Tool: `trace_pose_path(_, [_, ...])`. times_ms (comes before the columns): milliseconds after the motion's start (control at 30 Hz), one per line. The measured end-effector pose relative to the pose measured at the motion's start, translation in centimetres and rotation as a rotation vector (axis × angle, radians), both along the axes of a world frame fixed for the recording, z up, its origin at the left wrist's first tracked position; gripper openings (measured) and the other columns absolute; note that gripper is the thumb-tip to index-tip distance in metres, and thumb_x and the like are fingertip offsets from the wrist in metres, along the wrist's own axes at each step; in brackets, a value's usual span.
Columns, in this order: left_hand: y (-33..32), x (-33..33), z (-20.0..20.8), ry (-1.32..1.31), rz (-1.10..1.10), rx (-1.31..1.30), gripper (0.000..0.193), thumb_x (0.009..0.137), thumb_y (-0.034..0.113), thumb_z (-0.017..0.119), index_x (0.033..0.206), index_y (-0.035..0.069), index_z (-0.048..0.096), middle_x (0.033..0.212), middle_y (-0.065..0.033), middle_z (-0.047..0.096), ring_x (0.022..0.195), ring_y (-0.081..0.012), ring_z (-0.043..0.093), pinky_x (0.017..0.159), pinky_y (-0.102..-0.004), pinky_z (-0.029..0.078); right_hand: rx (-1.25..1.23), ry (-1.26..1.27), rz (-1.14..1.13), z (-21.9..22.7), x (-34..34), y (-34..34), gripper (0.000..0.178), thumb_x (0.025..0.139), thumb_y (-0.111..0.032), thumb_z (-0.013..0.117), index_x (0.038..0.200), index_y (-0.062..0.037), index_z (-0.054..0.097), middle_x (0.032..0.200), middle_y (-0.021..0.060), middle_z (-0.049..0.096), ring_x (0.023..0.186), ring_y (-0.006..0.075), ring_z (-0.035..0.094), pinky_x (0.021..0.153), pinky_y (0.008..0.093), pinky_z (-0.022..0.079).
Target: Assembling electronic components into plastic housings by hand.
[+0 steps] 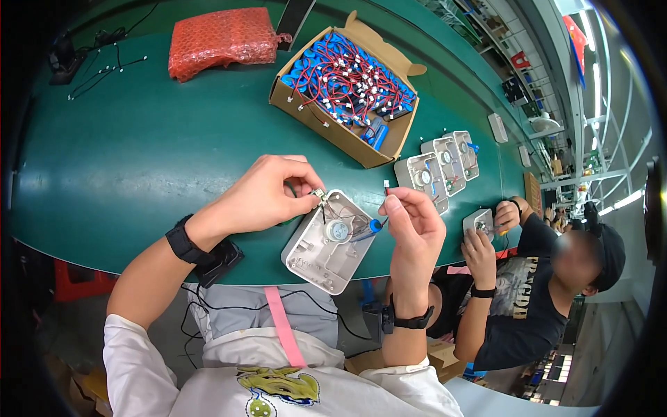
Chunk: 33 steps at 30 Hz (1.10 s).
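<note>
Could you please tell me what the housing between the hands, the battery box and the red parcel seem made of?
Housing: probably moulded plastic, matte light grey, with ribs and posts inside. Battery box: apparently cardboard, matte brown, with creased flaps. Red parcel: likely plastic bubble wrap, glossy, judging by its dimpled shine.

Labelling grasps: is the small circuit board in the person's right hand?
No, the left hand has the small circuit board at its fingertips, while the right hand pinches a lead with a white connector.
</note>
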<state>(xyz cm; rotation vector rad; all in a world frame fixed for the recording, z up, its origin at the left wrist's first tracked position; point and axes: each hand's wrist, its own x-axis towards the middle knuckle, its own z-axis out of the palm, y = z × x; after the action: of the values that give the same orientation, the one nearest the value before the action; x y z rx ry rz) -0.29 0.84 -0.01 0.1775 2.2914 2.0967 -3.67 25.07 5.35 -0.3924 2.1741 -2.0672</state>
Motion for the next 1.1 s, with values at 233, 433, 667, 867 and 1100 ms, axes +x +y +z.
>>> trace_pose_path(233, [0.3, 0.4, -0.3, 0.05, 0.072, -0.036, 0.013, 0.089, 0.004, 0.076, 0.098, -0.005, 0.075, 0.087, -0.0071, 0.066, 0.077, -0.0134, 0.065, 0.071, -0.029, 0.055, -0.004, 0.039, -0.002, 0.4, 0.1, -0.6, 0.013, 0.101, -0.001, 0.072, 0.113, 0.0049, 0.071, 0.095, 0.0041, 0.073, 0.079, 0.0062, 0.064, 0.067, 0.0218, 0.047])
trace_pose_path(433, [1.0, 0.5, 0.0, 0.163, 0.129, -0.097, 0.012, 0.088, 0.003, 0.076, 0.097, -0.006, 0.074, 0.086, -0.0102, 0.068, 0.074, -0.0168, 0.067, 0.068, -0.0312, 0.056, 0.557, 0.073, 0.124, 0.9, 0.7, -1.7, 0.008, 0.097, -0.005, 0.076, 0.102, 0.0016, 0.074, 0.064, 0.0008, 0.064, 0.054, 0.0054, 0.051, 0.053, 0.0257, 0.041])
trace_pose_path(667, [1.6, 0.9, -0.2, 0.282, 0.182, -0.15, 0.01, 0.085, 0.0, 0.076, 0.093, -0.006, 0.073, 0.083, -0.0132, 0.068, 0.069, -0.0225, 0.069, 0.064, -0.034, 0.056, 0.662, 0.201, 0.17, 0.0, 0.7, -3.9, 0.01, 0.098, -0.004, 0.075, 0.098, 0.0051, 0.071, 0.066, -0.0062, 0.059, 0.06, -0.0023, 0.044, 0.052, 0.0194, 0.033])
trace_pose_path(867, [1.7, 0.9, -0.2, 0.31, 0.216, -0.134, 0.008, 0.084, -0.002, 0.076, 0.09, -0.006, 0.073, 0.081, -0.015, 0.068, 0.069, -0.0252, 0.07, 0.063, -0.0359, 0.057, 0.617, 0.14, 0.13, -0.1, 1.0, -4.0, 0.01, 0.098, -0.004, 0.074, 0.098, 0.0057, 0.071, 0.066, -0.0059, 0.059, 0.06, -0.0018, 0.044, 0.053, 0.0198, 0.034])
trace_pose_path(1100, [1.5, 1.0, -0.8, 0.346, 0.214, -0.183, 0.01, 0.086, -0.004, 0.077, 0.095, -0.006, 0.074, 0.085, -0.0105, 0.069, 0.069, -0.0165, 0.07, 0.061, -0.0284, 0.056, 0.649, 0.112, 0.12, -0.1, 0.8, -4.3, 0.011, 0.098, -0.004, 0.074, 0.098, 0.0061, 0.071, 0.066, -0.0051, 0.061, 0.061, -0.0012, 0.046, 0.054, 0.02, 0.036])
